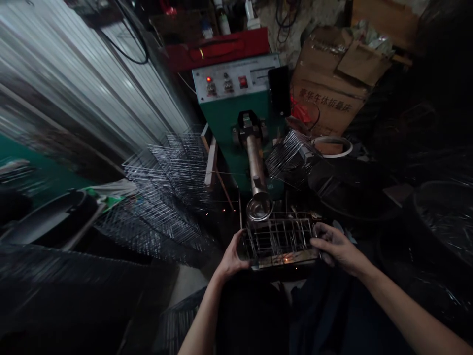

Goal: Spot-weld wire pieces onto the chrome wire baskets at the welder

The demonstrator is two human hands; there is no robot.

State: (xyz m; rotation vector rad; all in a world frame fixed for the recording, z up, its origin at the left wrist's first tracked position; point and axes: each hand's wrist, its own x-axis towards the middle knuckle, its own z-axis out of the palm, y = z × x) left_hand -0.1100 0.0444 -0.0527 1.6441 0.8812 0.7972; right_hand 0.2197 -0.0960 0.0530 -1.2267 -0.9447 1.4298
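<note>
Both hands grip a small wire rack (pixel 278 240) between them: the left hand (pixel 232 257) is curled on its left edge, the right hand (pixel 334 247) closed over its right edge. Just beyond them stands a green welding machine (pixel 236 116), and wire grids (pixel 170 192) are stacked beyond the left hand.

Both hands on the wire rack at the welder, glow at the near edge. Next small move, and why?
Probably hold the wire rack steady a moment. The left hand and right hand grip its ends, and an orange glow shows at its near edge, below the green welding machine.
</note>
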